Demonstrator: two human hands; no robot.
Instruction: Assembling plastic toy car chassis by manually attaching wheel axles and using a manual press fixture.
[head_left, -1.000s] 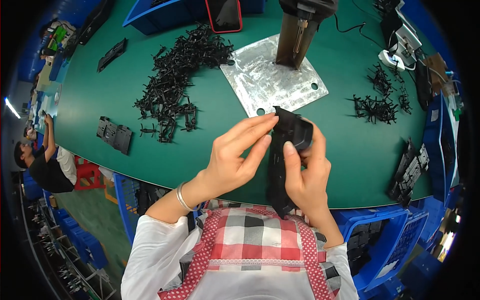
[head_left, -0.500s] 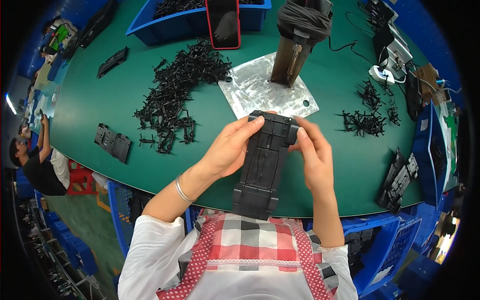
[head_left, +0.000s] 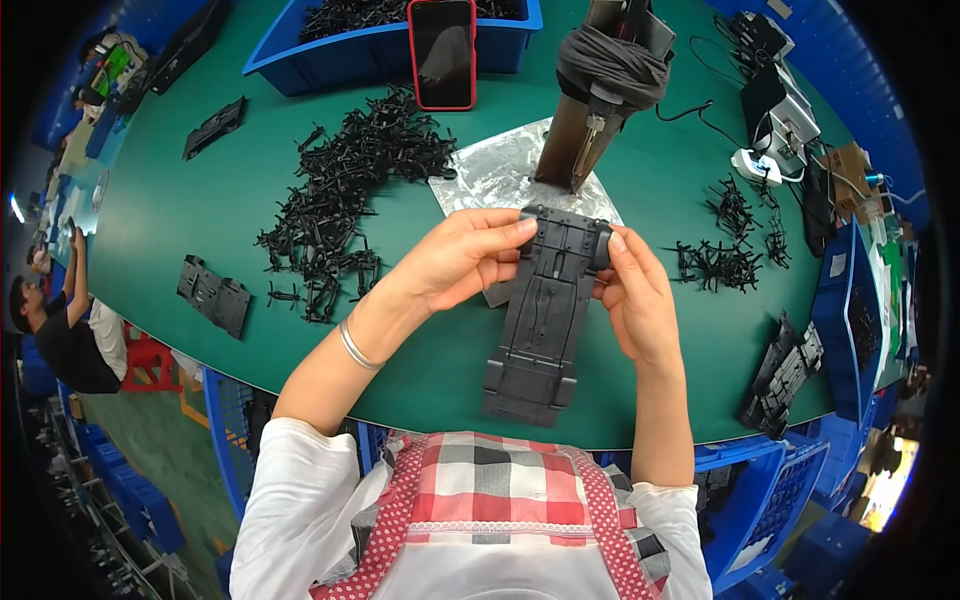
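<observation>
A long black plastic chassis plate is held between my two hands, its far end toward the tool and its near end over the table's front edge. My left hand grips the far left corner, thumb on top and fingers beneath. At the far right corner my right hand pinches it, thumb and fingers on the edge. Just beyond the plate stands an upright tool with a slim metal tip, wrapped in dark cloth, over a silvery metal base plate. The plate's far end covers part of that base.
A heap of small black plastic parts lies left of the base, smaller heaps to the right. A red-framed phone leans on a blue bin. Other black plates lie on the green table. Another person is at far left.
Both hands have moved the chassis plate slightly farther away and to the right, closer to the tool. My right hand has closed in on the plate's right corner.
</observation>
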